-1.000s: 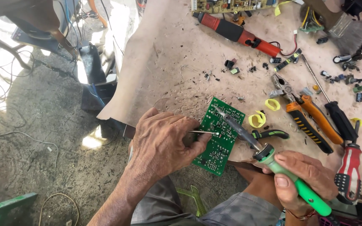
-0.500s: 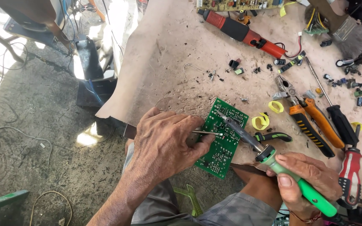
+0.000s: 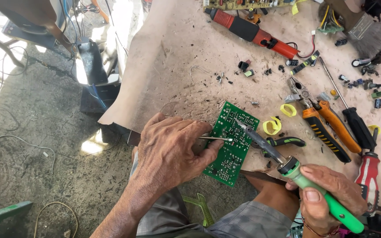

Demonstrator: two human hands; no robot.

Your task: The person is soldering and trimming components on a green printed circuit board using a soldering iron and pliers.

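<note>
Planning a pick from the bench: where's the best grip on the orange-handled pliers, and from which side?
Grip the pliers by the two orange-and-black handles, across both, near the mid-length. Come from above: they lie flat on the bench, handles pointing lower right. The jaws end is crowded by small parts, and a black screwdriver lies close on the right.

A green circuit board (image 3: 232, 143) lies tilted at the table's edge, soldering iron (image 3: 287, 165) tip seemingly touching it.

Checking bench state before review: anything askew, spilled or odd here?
Yes. The green board overhangs the table edge, steadied only by the left hand. Small loose parts lie scattered across the top. The right hand holds the soldering iron to the board. No damage I can make out.
</note>
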